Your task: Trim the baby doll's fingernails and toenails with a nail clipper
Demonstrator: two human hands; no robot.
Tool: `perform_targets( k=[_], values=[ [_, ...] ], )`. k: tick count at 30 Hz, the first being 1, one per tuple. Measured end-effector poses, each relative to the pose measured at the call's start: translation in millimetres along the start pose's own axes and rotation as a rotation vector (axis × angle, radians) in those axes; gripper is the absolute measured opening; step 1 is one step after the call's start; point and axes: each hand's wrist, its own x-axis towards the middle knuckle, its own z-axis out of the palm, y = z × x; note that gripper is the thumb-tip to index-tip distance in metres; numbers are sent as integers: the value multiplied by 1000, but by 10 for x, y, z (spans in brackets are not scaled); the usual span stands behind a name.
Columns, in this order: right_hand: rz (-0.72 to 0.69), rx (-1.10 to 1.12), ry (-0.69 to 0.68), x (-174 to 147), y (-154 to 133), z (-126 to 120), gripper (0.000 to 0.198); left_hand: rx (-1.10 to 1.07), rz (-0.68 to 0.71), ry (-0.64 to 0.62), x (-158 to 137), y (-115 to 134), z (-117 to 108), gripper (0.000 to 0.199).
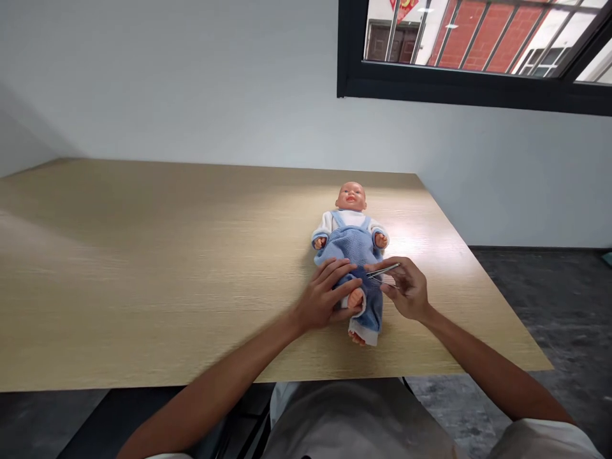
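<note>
A baby doll (350, 239) in blue dungarees and a white top lies on its back, its head toward the wall and its feet toward me. My left hand (329, 293) is closed round one of the doll's lower legs, which is bent up so that the bare foot (355, 298) shows between my fingers. Thin silver tweezers (383, 270) are pinched in my right hand (408, 290), with their tips pointing left against the blue cloth between the legs. The doll's other leg (366, 331) lies stretched toward me.
The doll lies on a light wooden table (167, 268), near its right end. Beyond the table's slanting right edge is a dark floor (549, 299). A pale wall (191, 83) stands behind, with a dark-framed window (454, 80) at upper right.
</note>
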Motion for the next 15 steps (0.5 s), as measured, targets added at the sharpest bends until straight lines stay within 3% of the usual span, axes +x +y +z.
perform_targets(
  k=[2, 5, 15],
  values=[
    [-133, -89, 33, -41, -60, -3, 41, 35, -10, -42, -16, 2, -6, 43],
    [-304, -216, -52, -45, -198, 4, 39, 51, -44, -69, -35, 18, -6, 42],
    [-392, -286, -80, 7, -248, -14, 38, 18, -55, -76, -37, 40, 2, 40]
  ],
)
